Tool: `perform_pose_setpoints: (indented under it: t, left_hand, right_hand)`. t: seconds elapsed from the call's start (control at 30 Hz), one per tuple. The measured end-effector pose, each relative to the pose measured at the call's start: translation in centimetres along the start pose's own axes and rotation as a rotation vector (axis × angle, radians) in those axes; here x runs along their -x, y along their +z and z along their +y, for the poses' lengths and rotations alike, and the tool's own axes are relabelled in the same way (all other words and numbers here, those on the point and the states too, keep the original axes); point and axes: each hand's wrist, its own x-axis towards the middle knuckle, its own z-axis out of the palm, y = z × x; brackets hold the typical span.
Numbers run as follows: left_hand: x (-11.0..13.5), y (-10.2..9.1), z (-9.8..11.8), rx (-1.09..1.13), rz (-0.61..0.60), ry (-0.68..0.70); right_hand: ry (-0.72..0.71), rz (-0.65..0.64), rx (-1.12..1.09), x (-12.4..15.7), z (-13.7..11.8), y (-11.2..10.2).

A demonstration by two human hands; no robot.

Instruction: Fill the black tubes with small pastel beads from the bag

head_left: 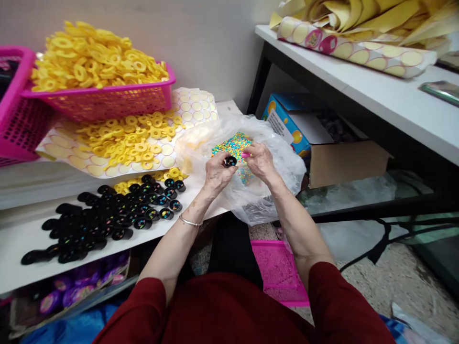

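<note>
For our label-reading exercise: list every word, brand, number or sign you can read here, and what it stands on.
No text is legible.
White label on the blue cardboard box: print too small and blurred to read.
Pink round stickers on the rolled sticker sheet: blurred, unreadable.

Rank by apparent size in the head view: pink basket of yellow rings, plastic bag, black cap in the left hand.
1. pink basket and plastic bag: look about alike; the basket sits farther off, so no ranking between them.
2. black cap, held in the left hand: by far the smallest.
</note>
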Motion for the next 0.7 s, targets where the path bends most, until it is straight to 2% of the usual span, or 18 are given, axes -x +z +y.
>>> perform_pose_setpoints:
  t: [0.13, 0.2, 0.27, 0.37, 0.47, 0.6, 0.7]
  left_hand:
    - [4.3, -2.5, 0.3, 0.042, 0.049, 0.143]
    - [7.1, -3.7, -0.2, 0.045, 0.068, 0.160]
    - [9.8, -4.7, -1.1, 0.053, 0.108, 0.115]
    - [12.8, -6.0, -2.7, 0.076, 0.172, -0.017]
    - [14.2, -7.0, -3.8, 0.085, 0.186, -0.105]
    - [14.8, -8.1, -4.7, 0.006, 0.142, -0.119]
    - [14.8, -8.3, -5.2, -0.070, 0.096, -0.064]
  right_hand:
    - [0.075, -0.069, -0.085, 0.0, 1.9, 2.6]
    - [0.082, -0.015, -0.124, 0.3, 2.1, 3.3]
    - [0.080, 0.101, -0.173, 1.3, 1.5, 3.5]
    - [0.068, 0.284, -0.315, 4.4, -1.5, 3.0]
    - [0.042, 0.356, -0.480, 8.9, -6.2, 2.9]
    - [0.058, 0.259, -0.643, 14.4, -11.1, 4.9]
    - [0.130, 0.153, -0.732, 17.5, -12.3, 7.1]
